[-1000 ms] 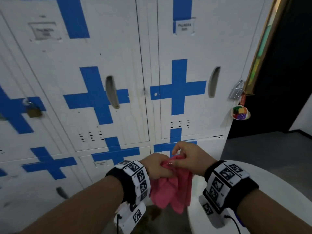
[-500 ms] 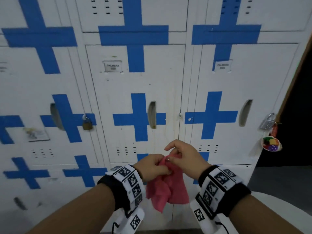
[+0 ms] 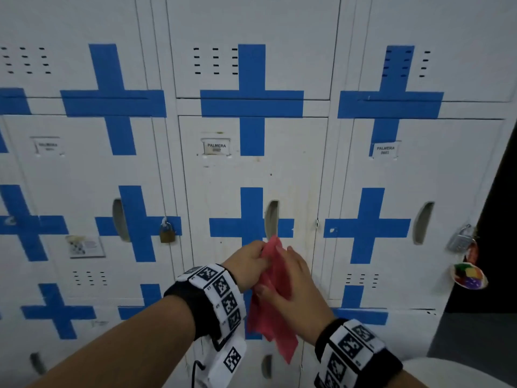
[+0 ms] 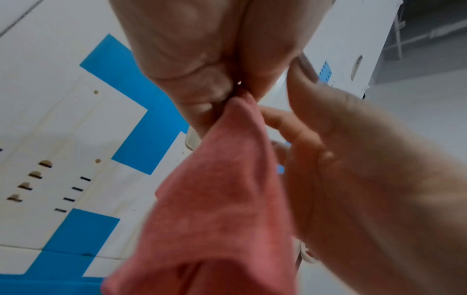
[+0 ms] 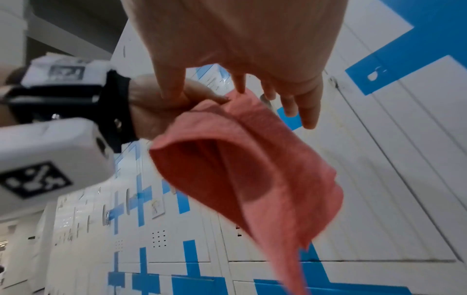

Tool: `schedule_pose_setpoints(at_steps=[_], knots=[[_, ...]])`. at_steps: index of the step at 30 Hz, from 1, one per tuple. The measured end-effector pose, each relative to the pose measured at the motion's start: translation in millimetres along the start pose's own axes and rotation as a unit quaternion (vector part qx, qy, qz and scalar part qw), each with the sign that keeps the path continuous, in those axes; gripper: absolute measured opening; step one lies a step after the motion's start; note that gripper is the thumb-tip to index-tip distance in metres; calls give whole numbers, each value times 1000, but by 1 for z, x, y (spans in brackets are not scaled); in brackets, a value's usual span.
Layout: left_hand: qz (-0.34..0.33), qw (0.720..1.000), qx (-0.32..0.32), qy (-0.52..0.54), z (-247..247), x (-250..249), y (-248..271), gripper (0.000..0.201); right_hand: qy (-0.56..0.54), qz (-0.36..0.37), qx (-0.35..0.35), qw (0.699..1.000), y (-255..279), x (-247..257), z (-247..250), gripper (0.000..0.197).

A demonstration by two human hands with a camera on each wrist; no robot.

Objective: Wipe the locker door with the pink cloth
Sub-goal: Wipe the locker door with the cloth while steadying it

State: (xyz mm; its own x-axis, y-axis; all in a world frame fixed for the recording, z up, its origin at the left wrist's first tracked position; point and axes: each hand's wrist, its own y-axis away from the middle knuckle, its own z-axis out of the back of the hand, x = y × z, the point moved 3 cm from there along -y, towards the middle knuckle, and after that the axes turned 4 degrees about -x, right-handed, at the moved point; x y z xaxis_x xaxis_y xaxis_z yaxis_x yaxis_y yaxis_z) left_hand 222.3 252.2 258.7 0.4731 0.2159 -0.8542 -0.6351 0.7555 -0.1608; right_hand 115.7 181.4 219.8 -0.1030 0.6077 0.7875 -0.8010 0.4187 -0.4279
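Note:
The pink cloth (image 3: 275, 315) hangs in front of the middle locker door (image 3: 251, 175), which is white with a blue cross and a label reading PALMERA. My left hand (image 3: 258, 257) pinches the cloth's top corner between thumb and fingers, seen close in the left wrist view (image 4: 227, 99). My right hand (image 3: 293, 271) lies against the cloth with straight fingers (image 5: 290, 103) and its thumb by the left hand. The cloth (image 5: 252, 169) droops in loose folds below both hands. I cannot tell whether it touches the door.
A brass padlock (image 3: 167, 233) hangs on the left-hand locker. A silver padlock (image 3: 458, 239) with a colourful tag (image 3: 468, 275) hangs at the far right, beside a dark opening (image 3: 500, 219). A white round tabletop (image 3: 453, 371) shows at the bottom right.
Both hands have raised the cloth up in front of the middle door. The right hand has stopped pinching the cloth and now lies flat on it. The head view has tilted upward.

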Motion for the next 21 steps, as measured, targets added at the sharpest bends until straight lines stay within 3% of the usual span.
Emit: schedule_pose_setpoints(at_steps=[2, 8, 13, 21], knots=[[9, 1000, -6, 23, 3, -6, -4, 10, -46, -3, 12, 999, -1, 5, -5, 100], [15, 995, 47, 83, 2, -17, -7, 37, -40, -6, -10, 999, -13, 10, -4, 119], [-14, 989, 77, 123, 4, -25, -11, 41, -48, -11, -20, 999, -24, 15, 9, 99], [-36, 994, 41, 97, 15, -33, -27, 34, -25, -18, -9, 999, -43, 15, 25, 84]])
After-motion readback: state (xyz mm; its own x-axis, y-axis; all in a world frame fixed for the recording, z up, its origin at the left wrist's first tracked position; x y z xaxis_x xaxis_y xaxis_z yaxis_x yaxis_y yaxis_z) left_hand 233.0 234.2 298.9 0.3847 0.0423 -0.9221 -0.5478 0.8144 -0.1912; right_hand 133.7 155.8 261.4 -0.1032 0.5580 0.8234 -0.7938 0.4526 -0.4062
